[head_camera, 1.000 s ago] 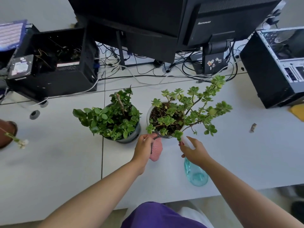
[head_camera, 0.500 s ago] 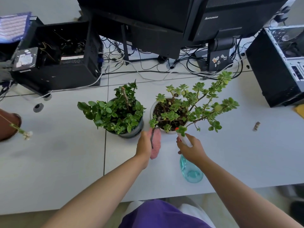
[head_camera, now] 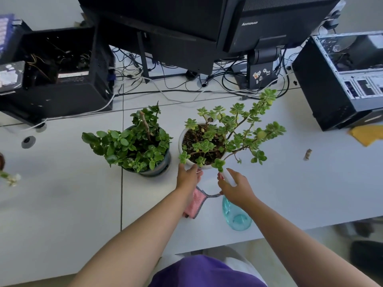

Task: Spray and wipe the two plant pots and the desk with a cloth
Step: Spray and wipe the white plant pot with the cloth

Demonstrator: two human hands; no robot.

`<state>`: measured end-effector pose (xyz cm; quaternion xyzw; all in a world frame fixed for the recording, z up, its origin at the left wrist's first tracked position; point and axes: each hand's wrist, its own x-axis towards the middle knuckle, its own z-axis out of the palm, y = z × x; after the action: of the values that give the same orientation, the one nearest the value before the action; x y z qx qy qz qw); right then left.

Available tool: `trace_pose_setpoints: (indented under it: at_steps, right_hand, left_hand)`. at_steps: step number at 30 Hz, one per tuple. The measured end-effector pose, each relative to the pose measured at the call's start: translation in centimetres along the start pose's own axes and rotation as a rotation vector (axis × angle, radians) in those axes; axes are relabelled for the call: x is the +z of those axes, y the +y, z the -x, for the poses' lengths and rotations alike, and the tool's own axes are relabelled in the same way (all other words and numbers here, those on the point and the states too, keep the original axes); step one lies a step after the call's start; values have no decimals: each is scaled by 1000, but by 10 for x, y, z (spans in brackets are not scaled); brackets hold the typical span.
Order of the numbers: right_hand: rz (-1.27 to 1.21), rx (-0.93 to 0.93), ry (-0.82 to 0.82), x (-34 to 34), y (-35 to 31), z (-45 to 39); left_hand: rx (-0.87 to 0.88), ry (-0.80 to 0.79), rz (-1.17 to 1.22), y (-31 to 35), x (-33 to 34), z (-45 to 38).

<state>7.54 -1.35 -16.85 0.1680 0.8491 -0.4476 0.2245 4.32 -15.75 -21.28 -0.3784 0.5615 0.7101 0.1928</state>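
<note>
Monitors (head_camera: 207, 27) and cables (head_camera: 176, 88) crowd the desk's (head_camera: 62, 204) far edge. Left hand (head_camera: 187, 177) grips the white pot's (head_camera: 183, 137) near rim, pink cloth (head_camera: 195, 203) beneath; right hand (head_camera: 235, 189) clasps the spray bottle (head_camera: 236, 218) near the front edge; grey pot (head_camera: 159, 171) alongside.

two plant pots (head_camera: 153, 172) (head_camera: 182, 139), one cloth (head_camera: 194, 204), one spray bottle (head_camera: 236, 216), two monitors (head_camera: 165, 23) (head_camera: 279, 21)

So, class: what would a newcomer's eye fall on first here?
Two leafy plants mid-desk: one in a grey pot, one in a white pot. The left hand touches the white pot over a pink cloth; the right hand grips a blue spray bottle. Black monitors loom behind.
</note>
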Motion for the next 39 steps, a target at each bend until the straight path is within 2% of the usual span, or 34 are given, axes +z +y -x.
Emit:
trace_pose_setpoints:
  at_steps: [3, 8, 11, 17, 22, 24, 28, 32, 35, 39]
  right_hand:
    - [2, 17, 19, -2, 0, -2]
    - [-34, 48, 18, -2, 3, -6]
    - [-13, 47, 13, 0, 7, -8]
    - [-90, 84, 17, 4, 6, -6]
    - [-40, 73, 29, 5, 8, -5]
    - [-31, 74, 25, 5, 8, -4]
    - [-9, 41, 23, 3, 12, -3]
    - [-22, 27, 9, 3, 15, 1]
    - [-24, 28, 8, 3, 14, 1]
    - [-32, 66, 28, 1, 15, 2]
  left_hand:
    - [-26, 11, 61, 2, 2, -6]
    - [16, 51, -54, 20, -15, -20]
    - [25, 114, 58, 25, -21, -22]
    - [14, -18, -20, 13, -10, -7]
    - [-4, 21, -54, 15, -6, -5]
    - [-8, -18, -85, 11, -9, -7]
    - [-115, -103, -128, 1, -20, -11]
    - [-48, -2, -61, 5, -28, -18]
    - [24, 23, -95, 11, -24, -20]
    - [-63, -119, -206, 13, -19, -10]
